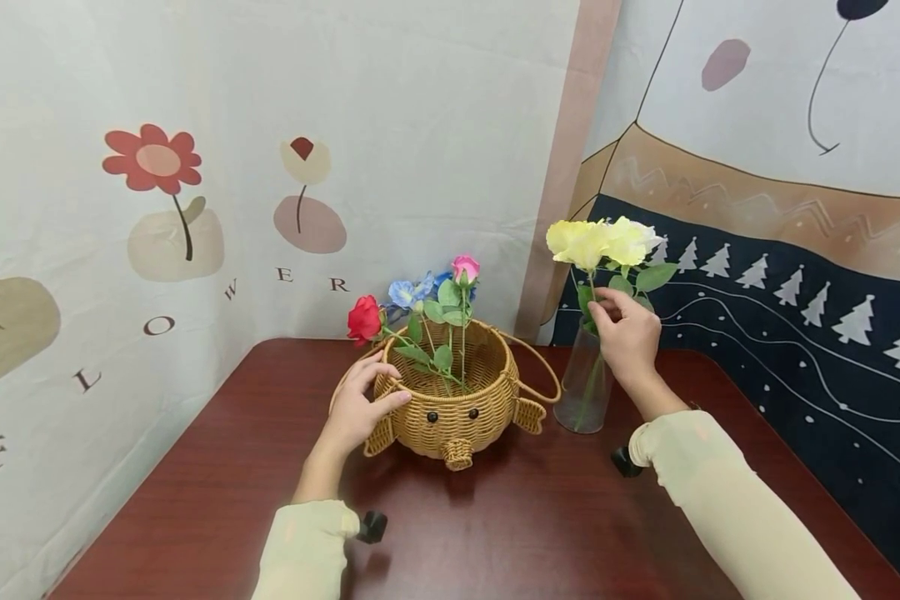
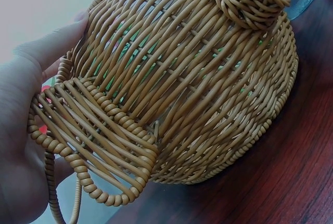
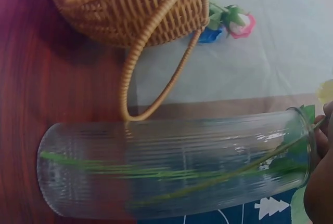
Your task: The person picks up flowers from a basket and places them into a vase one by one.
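My left hand (image 1: 356, 408) holds the left side of a wicker basket (image 1: 438, 425), thumb near the front rim and fingers along the side rim. The left wrist view shows the thumb against the weave, beside the ear-shaped flap (image 2: 99, 141). In the basket stand a red rose (image 1: 364, 320), a pink rose (image 1: 465, 269) and blue flowers (image 1: 411, 292). My right hand (image 1: 630, 333) pinches the stem of a yellow flower (image 1: 577, 243) just above a clear ribbed vase (image 1: 583, 392). Another pale yellow flower (image 1: 630, 240) is beside it. Stems (image 3: 156, 172) show through the glass.
The basket has an animal face with a snout (image 1: 457, 454), and its right loop handle (image 1: 547, 371) reaches toward the vase. Both stand on a dark red wooden table (image 1: 495, 533). Printed cloths (image 1: 420, 150) hang behind and along the right side.
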